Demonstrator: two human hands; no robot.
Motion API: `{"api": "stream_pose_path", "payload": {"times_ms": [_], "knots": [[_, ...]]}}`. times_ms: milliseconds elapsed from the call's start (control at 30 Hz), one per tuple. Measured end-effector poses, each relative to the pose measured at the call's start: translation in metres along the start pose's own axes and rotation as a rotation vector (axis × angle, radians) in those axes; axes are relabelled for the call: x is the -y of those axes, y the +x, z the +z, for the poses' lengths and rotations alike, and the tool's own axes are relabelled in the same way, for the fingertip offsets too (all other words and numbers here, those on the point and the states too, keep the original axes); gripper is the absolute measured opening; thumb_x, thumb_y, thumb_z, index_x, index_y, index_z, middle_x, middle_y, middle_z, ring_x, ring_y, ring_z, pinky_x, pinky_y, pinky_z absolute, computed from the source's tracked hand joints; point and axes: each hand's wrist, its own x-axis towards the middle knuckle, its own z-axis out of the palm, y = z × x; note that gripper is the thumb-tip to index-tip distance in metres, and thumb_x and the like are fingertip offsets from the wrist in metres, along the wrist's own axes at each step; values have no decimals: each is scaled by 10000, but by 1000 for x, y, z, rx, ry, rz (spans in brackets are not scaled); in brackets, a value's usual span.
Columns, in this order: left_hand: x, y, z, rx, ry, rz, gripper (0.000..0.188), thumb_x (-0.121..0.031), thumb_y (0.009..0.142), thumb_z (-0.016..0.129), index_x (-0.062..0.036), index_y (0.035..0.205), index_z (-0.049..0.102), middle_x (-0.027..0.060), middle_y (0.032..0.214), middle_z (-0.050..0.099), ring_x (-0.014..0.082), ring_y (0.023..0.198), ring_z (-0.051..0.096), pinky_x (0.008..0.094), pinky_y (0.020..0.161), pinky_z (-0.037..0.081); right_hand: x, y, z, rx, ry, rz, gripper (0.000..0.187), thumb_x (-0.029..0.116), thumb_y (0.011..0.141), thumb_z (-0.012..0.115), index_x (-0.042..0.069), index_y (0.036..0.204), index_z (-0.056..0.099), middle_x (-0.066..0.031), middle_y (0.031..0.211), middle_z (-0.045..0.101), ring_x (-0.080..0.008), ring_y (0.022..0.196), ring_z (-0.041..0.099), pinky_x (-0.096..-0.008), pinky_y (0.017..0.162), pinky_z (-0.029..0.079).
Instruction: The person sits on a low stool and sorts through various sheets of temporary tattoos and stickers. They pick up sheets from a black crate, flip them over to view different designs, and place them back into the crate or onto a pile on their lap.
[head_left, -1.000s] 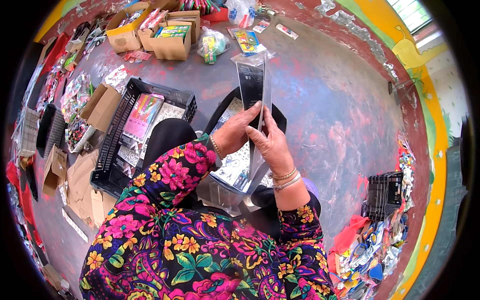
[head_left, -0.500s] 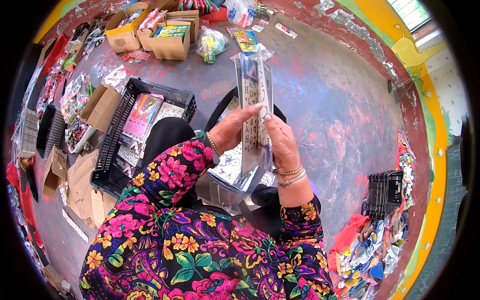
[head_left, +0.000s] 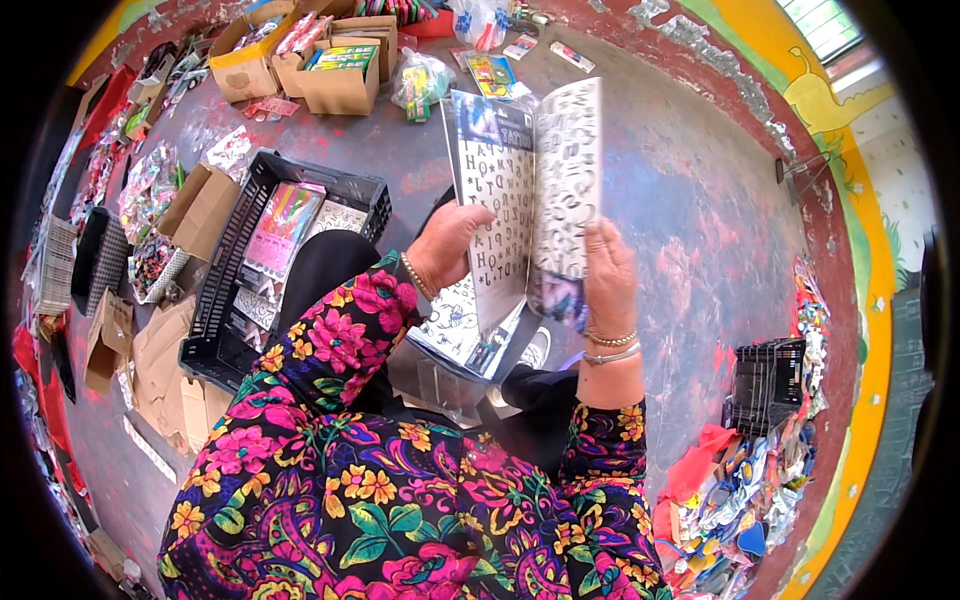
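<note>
My left hand [head_left: 447, 246] is closed on a stack of thin sheets printed with black letters [head_left: 497, 190], its thumb across the front one. With my right hand [head_left: 609, 280] I grip another letter-printed sheet [head_left: 568, 165], fingers hidden partly behind it. The sheets stand upright and spread apart like an open book, meeting near the middle. Below them, between my legs, is a clear plastic bin [head_left: 437, 387] holding sheets with black drawings [head_left: 452, 325]. My hands hide part of the stack's edges.
A black crate [head_left: 225, 270] with colourful packets [head_left: 280, 230] stands to my left. Open cardboard boxes [head_left: 340, 95] and a plastic bag [head_left: 420, 85] lie ahead. Flattened cardboard [head_left: 165, 365] is at the left. At right, another black crate [head_left: 768, 385] stands beside a heap of mixed items [head_left: 745, 500].
My right hand has moved right, opening the sheets from a nearly edge-on bundle into two spread faces. My left hand has shifted slightly left.
</note>
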Motion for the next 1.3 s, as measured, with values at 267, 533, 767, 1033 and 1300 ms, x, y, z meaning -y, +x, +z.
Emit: {"api": "stream_pose_path", "payload": {"times_ms": [267,533,767,1033,1300], "knots": [[-22,-2,-8,-1,-79,111,339,9,789,441,139,1103,444,222,1042,563,309,941,592,405,861,478,11,5,-74,-310,-249,-203,240,173,919,478,-37,981,577,-53,871,624,-89,725,570,-215,627,468],[-32,-4,-14,-45,-36,81,367,-9,790,439,135,1127,428,231,1063,555,320,950,588,420,861,479,28,-1,-76,-285,418,-11,249,86,900,444,-50,1098,508,-134,1001,605,-202,861,622,-298,730,529],[-28,-10,-12,67,-5,-63,332,-115,865,453,68,1142,475,174,1046,595,264,913,612,386,807,499,17,0,-54,-5,539,167,271,87,898,476,-55,1127,505,-137,1033,600,-185,882,612,-275,759,516],[-25,-10,-11,78,-57,-50,338,-168,893,456,68,1133,481,168,1012,606,252,875,622,370,787,509,4,6,-47,134,396,266,242,120,909,479,-49,1076,528,-102,962,624,-120,815,612,-230,702,506],[-21,-14,-8,97,60,-20,322,-68,842,522,68,1132,485,172,996,605,250,861,625,372,748,527,-1,8,-47,132,406,256,230,115,908,480,-42,1067,532,-98,958,623,-114,807,610,-224,699,505]]}}
